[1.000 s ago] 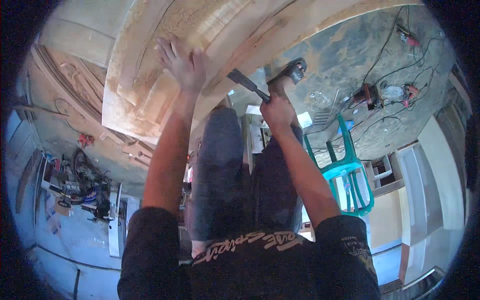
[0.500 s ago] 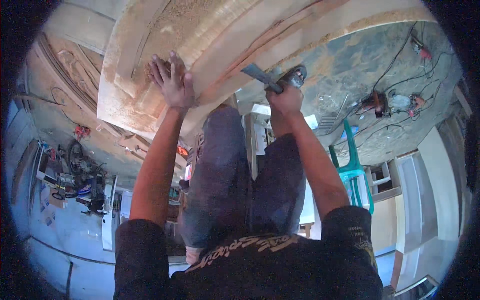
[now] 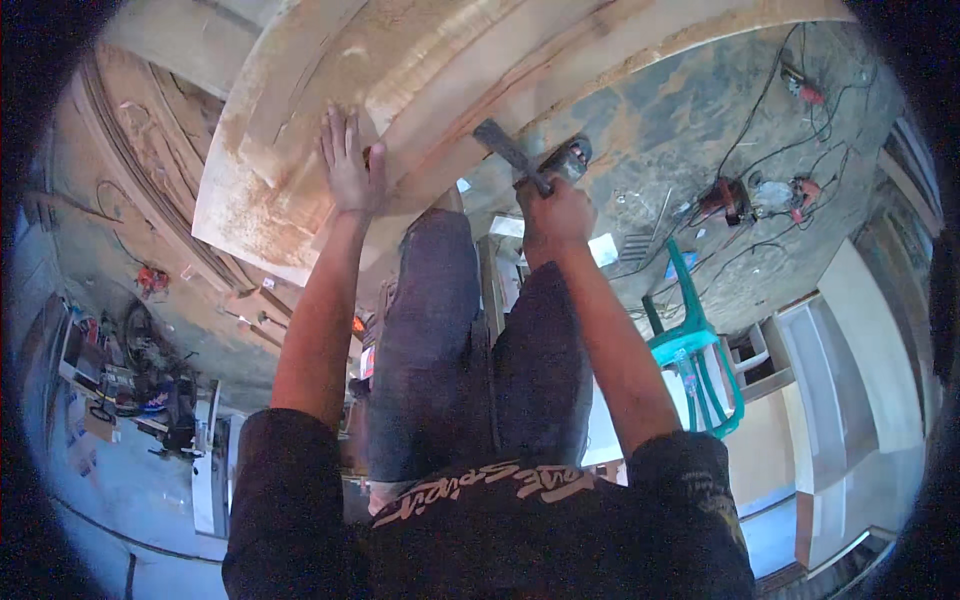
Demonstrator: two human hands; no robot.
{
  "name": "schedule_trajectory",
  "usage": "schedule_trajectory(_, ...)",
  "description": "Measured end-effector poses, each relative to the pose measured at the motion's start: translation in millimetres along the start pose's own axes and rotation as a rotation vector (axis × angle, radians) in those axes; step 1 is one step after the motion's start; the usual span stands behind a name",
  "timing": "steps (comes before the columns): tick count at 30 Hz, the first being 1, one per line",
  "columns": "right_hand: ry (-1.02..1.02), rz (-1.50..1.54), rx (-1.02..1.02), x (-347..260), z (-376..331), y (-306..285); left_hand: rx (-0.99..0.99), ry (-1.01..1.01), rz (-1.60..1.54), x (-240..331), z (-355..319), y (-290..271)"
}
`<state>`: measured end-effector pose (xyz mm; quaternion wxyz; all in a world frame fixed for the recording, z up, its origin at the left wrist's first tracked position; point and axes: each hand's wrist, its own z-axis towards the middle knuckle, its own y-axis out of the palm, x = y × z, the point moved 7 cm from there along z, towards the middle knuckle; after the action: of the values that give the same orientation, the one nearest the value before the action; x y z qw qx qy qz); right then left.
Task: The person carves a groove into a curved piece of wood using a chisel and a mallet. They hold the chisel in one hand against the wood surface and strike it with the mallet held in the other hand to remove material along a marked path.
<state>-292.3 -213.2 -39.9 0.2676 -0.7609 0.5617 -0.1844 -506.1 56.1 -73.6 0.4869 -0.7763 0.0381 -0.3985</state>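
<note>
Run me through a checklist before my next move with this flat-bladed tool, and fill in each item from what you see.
1. Tool gripped: ok; the right hand is closed around the handle of the flat-bladed tool.
2. Left hand away from the blade: ok; it lies on the wooden panel, apart from the blade.
3. Panel surface clean: not ok; sawdust is scattered on it.
4. Foot clear of the blade: cannot tell; they look close, but depth is unclear.
5. Corded tools away from both hands: ok; they lie on the floor to the right.
6. Blade edge sharp: cannot tell.
</note>
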Motion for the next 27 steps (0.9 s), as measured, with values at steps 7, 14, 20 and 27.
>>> schedule_trajectory(7,0.105,-0.02,-0.028,-8.1,-38.8,9.1,0.059,-0.143,0.205,-28.9,-38.3,-13.0)
schedule_trajectory(14,0.013,-0.068,-0.077,-19.2,-24.1,41.4,0.012,-0.138,0.242,-37.7,-42.0,-14.4)
schedule_trajectory(20,-0.093,0.06,0.101,-11.3,5.8,64.6,-0.018,-0.107,0.276,-40.3,-44.0,-10.1)
schedule_trajectory(27,-0.195,0.05,0.063,-1.3,28.8,84.7,-0.026,-0.077,0.254,-38.3,-43.5,-7.8)
